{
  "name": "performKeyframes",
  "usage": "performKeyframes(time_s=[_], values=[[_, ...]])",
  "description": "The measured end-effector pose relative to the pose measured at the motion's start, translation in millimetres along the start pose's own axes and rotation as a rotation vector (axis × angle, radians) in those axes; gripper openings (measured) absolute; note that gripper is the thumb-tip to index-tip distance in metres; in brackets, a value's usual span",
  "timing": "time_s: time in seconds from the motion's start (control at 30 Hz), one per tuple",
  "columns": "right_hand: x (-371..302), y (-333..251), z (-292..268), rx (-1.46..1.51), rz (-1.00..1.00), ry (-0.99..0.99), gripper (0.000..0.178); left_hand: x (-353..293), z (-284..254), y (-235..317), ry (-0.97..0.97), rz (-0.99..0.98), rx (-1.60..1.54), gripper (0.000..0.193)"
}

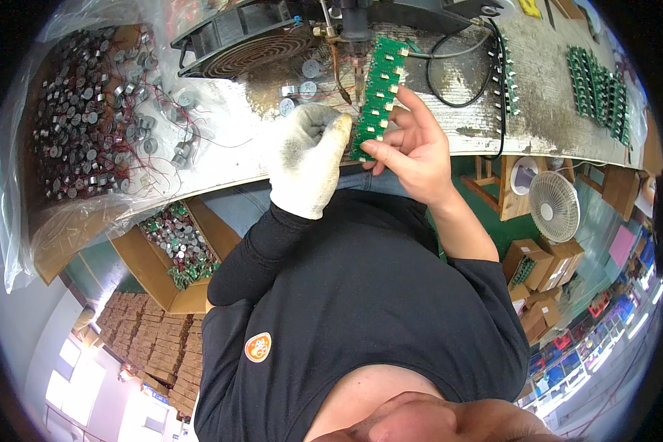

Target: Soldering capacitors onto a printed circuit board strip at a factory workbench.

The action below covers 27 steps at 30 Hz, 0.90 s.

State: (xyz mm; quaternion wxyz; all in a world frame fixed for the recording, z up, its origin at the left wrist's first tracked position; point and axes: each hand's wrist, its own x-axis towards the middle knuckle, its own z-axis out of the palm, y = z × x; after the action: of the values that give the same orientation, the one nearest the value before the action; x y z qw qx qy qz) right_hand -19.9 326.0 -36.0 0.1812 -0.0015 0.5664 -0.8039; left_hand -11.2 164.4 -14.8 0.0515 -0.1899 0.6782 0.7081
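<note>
Your bare right hand [423,163] is clamped on the near end of a green circuit board [378,99], while your gloved left hand [306,162] curls just beside its left edge, and I cannot tell whether that one grips anything. This board looks mid-work, though its details are too small to show what is done. It is held up over the counter [464,136] beside the black tool head [355,26], long axis running away from you, far end leaning right; farther out lie wired metal discs [88,110] at left and rows of boards [599,96] at right, finished or waiting unclear.
</note>
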Motion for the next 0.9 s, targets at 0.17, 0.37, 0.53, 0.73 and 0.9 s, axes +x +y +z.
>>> performKeyframes(time_s=[0.17,0.37,0.53,0.73,0.9], values=[[0.2,-0.1,0.5,-0.020,0.008,0.004,0.078,2.2,-4.8,-8.5,-0.032,-0.019,0.035,0.016],[3.7,0.0,4.5,-0.012,-0.004,0.019,0.078,5.5,-11.7,-1.4,-0.051,-0.006,0.100,0.019],[4.2,-0.4,4.8,-0.012,0.072,0.085,0.077,-4.4,-44.5,-27.2,0.030,0.388,0.535,0.030],[3.5,-0.5,3.7,-0.069,0.004,0.139,0.072,6.4,-64.8,-0.2,0.015,0.611,0.602,0.035],[7.7,-1.6,1.4,-0.050,0.005,0.124,0.069,9.4,-121.8,8.9,0.432,0.544,0.655,0.021]])
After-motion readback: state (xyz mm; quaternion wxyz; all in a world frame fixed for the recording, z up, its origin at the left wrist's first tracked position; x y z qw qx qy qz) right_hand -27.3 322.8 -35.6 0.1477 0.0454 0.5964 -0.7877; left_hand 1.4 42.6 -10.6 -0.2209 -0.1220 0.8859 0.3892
